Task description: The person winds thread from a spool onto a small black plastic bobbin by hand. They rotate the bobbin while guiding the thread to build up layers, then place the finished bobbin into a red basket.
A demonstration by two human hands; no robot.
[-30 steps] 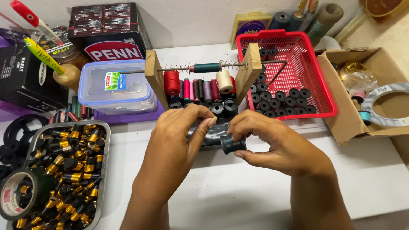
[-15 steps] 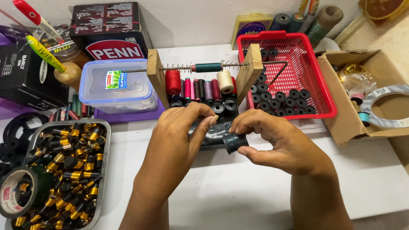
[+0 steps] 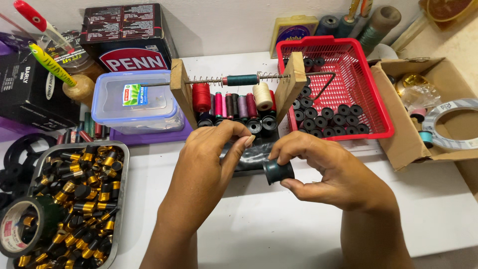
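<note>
While it is pinched between thumb and fingertips of the right hand (image 3: pixel 333 174), a small dark teal spool (image 3: pixel 278 171) with flared rims is seen, its hollow end turned toward the camera. At 1 o'clock from it, a red basket (image 3: pixel 371 94) is filled with black spools (image 3: pixel 331 119); at 9 o'clock, a metal tray (image 3: pixel 122 169) is packed with black and gold caps (image 3: pixel 82 199). A clear lidded box (image 3: pixel 134 102) is set at 11 o'clock. The spool is held at the left end of the right grip, above the worktop (image 3: pixel 279 229). The left hand (image 3: pixel 209 159) is curled, fingertips pressed together just left of the spool; what they pinch cannot be told.
</note>
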